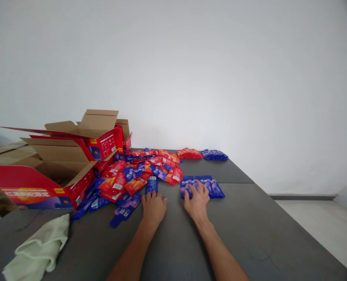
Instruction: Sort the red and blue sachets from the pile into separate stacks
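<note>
My left hand [154, 208] is low over the dark table, its fingers apart at the near edge of a blue packet [151, 184] that lies label up. My right hand [197, 203] rests on a short row of blue packets [216, 188] with pale lettering and purple pictures. Its fingers are spread across the left part of that row and partly cover it. Left of my left hand, another blue packet [125, 210] lies slanted. Behind it spreads a loose heap of red packets [115, 183] and blue ones.
Open red cartons [74, 187] with brown flaps stand at the left. A pale green cloth [40, 249] lies crumpled at the front left. Farther back are a stack of red packets [189, 153] and a stack of blue packets [214, 155]. The table [267, 234] ends at the right.
</note>
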Tool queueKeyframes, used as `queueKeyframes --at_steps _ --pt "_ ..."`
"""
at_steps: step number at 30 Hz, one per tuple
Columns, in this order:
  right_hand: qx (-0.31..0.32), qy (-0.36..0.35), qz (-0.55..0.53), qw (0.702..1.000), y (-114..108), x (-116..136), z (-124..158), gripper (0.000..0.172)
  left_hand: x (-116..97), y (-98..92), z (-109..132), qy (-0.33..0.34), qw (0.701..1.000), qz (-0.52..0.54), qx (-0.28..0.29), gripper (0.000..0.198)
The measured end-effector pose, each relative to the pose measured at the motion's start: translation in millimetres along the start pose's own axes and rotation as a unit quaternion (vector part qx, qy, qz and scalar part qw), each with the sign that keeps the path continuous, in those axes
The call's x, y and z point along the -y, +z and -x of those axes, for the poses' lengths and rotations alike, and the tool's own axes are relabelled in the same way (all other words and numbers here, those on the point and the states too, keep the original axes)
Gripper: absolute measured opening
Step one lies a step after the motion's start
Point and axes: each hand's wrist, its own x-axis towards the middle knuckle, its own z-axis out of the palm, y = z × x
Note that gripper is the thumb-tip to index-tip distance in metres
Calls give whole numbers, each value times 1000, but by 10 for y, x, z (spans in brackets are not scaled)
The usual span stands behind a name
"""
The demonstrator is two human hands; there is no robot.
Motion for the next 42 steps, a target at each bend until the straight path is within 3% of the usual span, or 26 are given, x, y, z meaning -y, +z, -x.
queueKeyframes --at_steps 4,6,9,12,16,19,24,26,28,31,33,35,38,40,42 --pt "24 -53 -45 997 41 153 110 25 -39 -100 -21 -24 1000 8 -9 32" --pt "35 -61 -62 996 49 179 136 25 -12 -102 -58 -47 998 1 -41 31" --pt "59 -74 -86 992 46 196 151 26 31 -54 -95 -78 994 -13 -70 47" --pt "79 -83 -102 988 48 213 164 26 24 -7 -100 -86 995 -1 -46 49" --pt "99 -99 -121 983 62 232 185 26 -22 -19 -103 -108 992 62 -33 47" --pt "121 -116 -136 976 47 247 196 31 -29 -71 -117 -88 980 172 -50 44" --pt "141 -150 -167 964 -30 290 194 53 -49 -164 -120 -58 926 367 -73 40" --pt "143 -161 -195 957 -66 306 170 52 -75 -195 -111 -73 886 455 -47 29" --pt "141 -166 -235 947 -98 317 136 41 -97 -219 -105 -88 827 555 -17 27" --pt "131 -130 -287 940 -130 331 98 29 -92 -240 -112 -130 726 675 -6 53" --pt "132 -78 -320 935 -131 348 100 28 -70 -240 -119 -151 696 702 -21 60" --pt "150 -25 -369 917 -117 371 116 28 -55 -231 -115 -146 710 689 -21 52" --pt "172 37 -439 881 -84 403 137 28 -70 -204 -82 -118 738 662 52 34" --pt "166 73 -459 870 -60 403 136 31 -98 -179 -56 -101 739 660 96 30" --pt "155 111 -470 862 -29 383 128 33 -125 -150 -41 -88 739 660 101 29"
